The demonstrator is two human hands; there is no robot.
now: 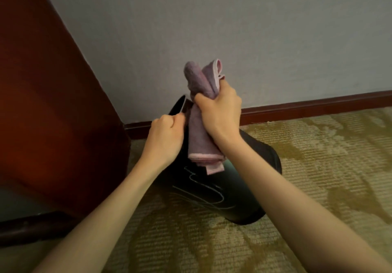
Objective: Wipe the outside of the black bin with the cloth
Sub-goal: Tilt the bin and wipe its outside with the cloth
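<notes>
Soft mauve terry cloth (201, 124), limp and light, is gripped mid-length in the closed right hand (220, 113). Just below it, the glossy black plastic bin (216, 192) is tilted on the carpet, steadied at its rim by the closed left hand (165, 139); likely light and slippery.

A patterned beige-and-olive woven carpet floor (318, 166) is carrying a tilted, glossy black cylindrical plastic bin (222, 194), sitting directly below the fingers (203, 103), beside a reddish-brown wooden cabinet (53, 113).
</notes>
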